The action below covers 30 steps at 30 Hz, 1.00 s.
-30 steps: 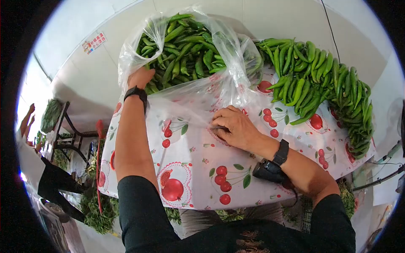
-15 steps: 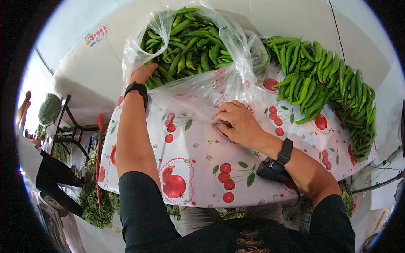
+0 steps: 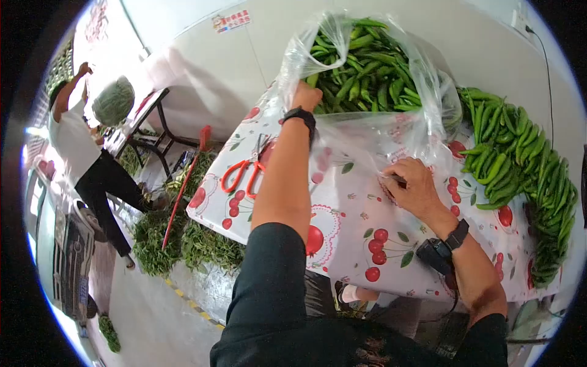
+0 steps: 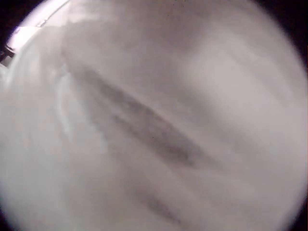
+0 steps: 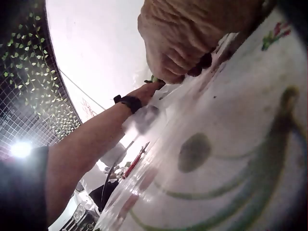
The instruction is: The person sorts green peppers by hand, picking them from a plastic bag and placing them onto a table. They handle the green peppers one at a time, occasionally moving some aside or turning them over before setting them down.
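A clear plastic bag (image 3: 435,110) full of green chili peppers (image 3: 367,73) lies open at the back of the table. My left hand (image 3: 306,96) is at the bag's left edge, its fingertips hidden among the peppers, so I cannot tell whether they grip one. Blurred translucent plastic fills the left wrist view. Low on the tablecloth (image 3: 351,241), my right hand (image 3: 413,183) holds the loose front edge of the bag with curled fingers; the right wrist view shows this hand (image 5: 185,41) close over the cloth, plastic stretching from it.
Orange-handled scissors (image 3: 252,174) lie left of my left forearm. More peppers (image 3: 520,153) are laid in overlapping rows along the table's right side. At the far left, a person (image 3: 82,147) stands by a dark-framed table (image 3: 162,128). Leafy greens (image 3: 208,244) cover the floor beside the table.
The head view has turned left, so the table sits further right and the scissors and more of the other person show. Both hands stay at about the same places on the bag.
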Each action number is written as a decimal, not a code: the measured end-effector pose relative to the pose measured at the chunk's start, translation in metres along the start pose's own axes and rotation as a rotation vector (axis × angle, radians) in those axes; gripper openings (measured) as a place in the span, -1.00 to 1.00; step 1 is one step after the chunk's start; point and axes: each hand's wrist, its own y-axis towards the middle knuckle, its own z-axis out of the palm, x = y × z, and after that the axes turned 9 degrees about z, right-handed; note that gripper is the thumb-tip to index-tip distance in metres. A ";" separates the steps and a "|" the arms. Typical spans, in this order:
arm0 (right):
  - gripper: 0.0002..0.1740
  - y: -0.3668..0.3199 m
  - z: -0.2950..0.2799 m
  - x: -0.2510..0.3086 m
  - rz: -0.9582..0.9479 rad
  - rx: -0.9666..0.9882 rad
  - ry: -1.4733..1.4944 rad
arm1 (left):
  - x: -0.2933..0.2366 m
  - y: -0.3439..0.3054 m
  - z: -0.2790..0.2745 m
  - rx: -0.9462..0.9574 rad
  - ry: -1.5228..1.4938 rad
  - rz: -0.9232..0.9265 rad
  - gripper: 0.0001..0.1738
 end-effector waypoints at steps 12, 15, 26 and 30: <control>-0.89 0.002 0.004 -0.002 -0.014 -0.001 0.014 | -0.013 -0.028 0.006 -0.105 0.124 0.027 -0.54; -0.89 0.000 0.004 -0.003 -0.037 -0.026 -0.003 | -0.001 -0.023 0.023 -0.219 -0.069 -0.027 -0.53; -0.89 0.002 0.005 -0.009 -0.024 0.000 -0.002 | -0.011 -0.013 0.024 -0.062 -0.066 0.012 -0.76; -0.87 0.000 0.005 -0.003 0.001 0.007 0.027 | -0.092 -0.026 -0.008 -0.171 -0.701 -0.353 -0.64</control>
